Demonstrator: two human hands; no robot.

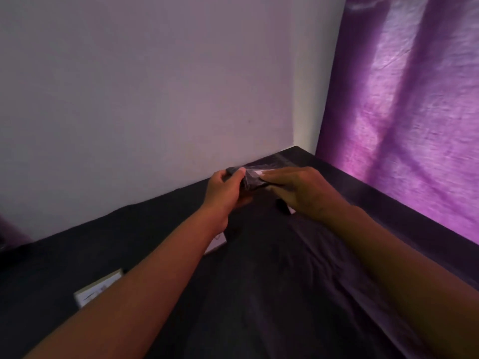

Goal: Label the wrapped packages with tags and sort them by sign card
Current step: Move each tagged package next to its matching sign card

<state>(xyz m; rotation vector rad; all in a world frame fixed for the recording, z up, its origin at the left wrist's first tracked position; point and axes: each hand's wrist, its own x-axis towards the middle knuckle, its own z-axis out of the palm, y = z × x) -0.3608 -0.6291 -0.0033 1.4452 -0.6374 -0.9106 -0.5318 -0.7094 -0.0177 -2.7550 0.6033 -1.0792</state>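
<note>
A dark wrapped package [250, 181] is held up near the far wall, over a table covered in dark cloth [259, 294]. My left hand [225, 189] grips its left end. My right hand [303, 189] lies over its right side, fingers by a small pale tag [258, 173] on the package top. A white sign card [99, 288] lies at the lower left, partly under my left forearm. Another pale card [216, 244] peeks out beneath my left wrist. A small dark item with a pale edge [285, 207] sits under my right hand, mostly hidden.
A plain pale wall [155, 99] stands right behind the table's back edge. A purple-lit curtain [414, 112] hangs along the table's right side. The dark cloth is wrinkled toward the right.
</note>
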